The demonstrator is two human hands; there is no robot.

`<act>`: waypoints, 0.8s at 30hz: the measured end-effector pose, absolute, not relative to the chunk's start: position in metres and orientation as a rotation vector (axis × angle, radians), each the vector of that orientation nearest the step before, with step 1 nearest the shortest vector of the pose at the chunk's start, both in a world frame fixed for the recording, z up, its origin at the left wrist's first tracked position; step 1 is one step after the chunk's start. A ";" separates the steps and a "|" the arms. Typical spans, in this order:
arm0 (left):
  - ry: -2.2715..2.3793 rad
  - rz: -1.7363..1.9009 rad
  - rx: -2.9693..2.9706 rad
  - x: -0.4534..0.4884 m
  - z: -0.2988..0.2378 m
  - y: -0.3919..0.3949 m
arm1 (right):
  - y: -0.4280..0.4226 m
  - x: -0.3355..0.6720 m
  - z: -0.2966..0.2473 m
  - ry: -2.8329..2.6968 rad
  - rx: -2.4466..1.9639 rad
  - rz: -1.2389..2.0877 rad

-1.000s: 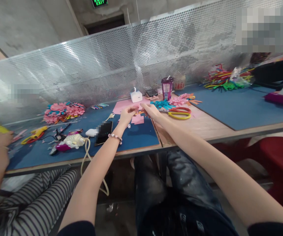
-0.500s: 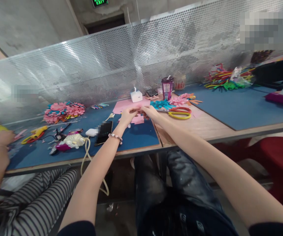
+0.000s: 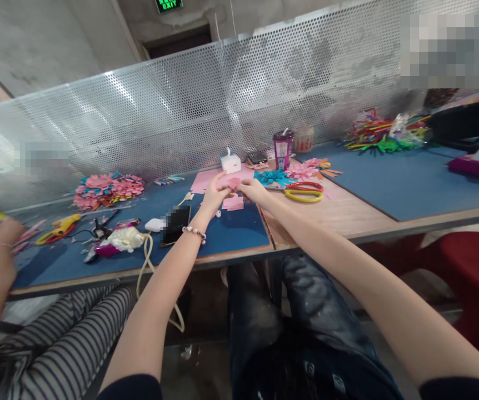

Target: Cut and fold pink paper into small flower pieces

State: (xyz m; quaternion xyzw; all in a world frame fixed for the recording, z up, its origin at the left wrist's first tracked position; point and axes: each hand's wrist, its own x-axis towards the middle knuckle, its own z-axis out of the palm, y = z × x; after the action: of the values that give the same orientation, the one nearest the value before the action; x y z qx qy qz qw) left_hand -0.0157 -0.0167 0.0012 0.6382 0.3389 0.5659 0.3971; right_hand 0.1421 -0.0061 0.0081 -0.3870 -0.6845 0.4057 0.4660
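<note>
Compared with half a second ago, the left hand (image 3: 216,193) has opened its upper fingers outward, and the pink paper piece (image 3: 234,183), mostly hidden then, now shows between the two hands; the scissors, cup and phone have stayed where they were. Both hands grasp that one piece, the left at its near-left edge with some fingers lifted, the right hand (image 3: 253,190) pinching its right side, above the blue mat (image 3: 239,230). Whether it is folded is too small to tell. Beneath the hands lie small pink papers (image 3: 234,203), overlapping too much to count, and behind them one larger pink sheet (image 3: 201,182). Counted on the table (image 3: 348,203): one pair of scissors (image 3: 314,193) with a red and a yellow handle, just right of the right hand; one purple cup (image 3: 283,150); one white box (image 3: 230,163); one blue paper flower (image 3: 275,176) and, beside it, pink paper flowers (image 3: 306,168) whose number is unclear; one dark phone (image 3: 178,225) and one white earbud (image 3: 218,213) near the left wrist. Farther left sits one heap of pink paper flowers, uncountable, and one co-worker's hand (image 3: 4,232) at the edge.
</note>
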 end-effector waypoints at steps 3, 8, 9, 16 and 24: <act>0.910 1.427 1.605 -0.017 0.000 -0.015 | -0.008 0.143 0.010 -1.706 -0.961 0.947; 0.910 1.405 1.586 -0.017 0.002 -0.017 | -0.007 0.144 0.007 -1.737 -0.983 0.893; 0.914 1.398 1.581 -0.017 0.002 -0.017 | -0.006 0.143 0.006 -1.747 -0.987 0.882; 0.958 1.407 1.589 -0.016 0.002 -0.014 | -0.003 0.142 0.003 -1.762 -0.962 0.853; 0.912 1.455 1.456 -0.014 0.005 -0.019 | 0.000 0.140 -0.001 -1.708 -0.968 0.760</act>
State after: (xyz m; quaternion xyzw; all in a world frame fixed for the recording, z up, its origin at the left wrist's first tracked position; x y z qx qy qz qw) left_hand -0.0145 -0.0193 0.0055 0.5837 0.3656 0.5833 0.4307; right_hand 0.1401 -0.0004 -0.0008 -0.3996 -0.7048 0.3134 0.4954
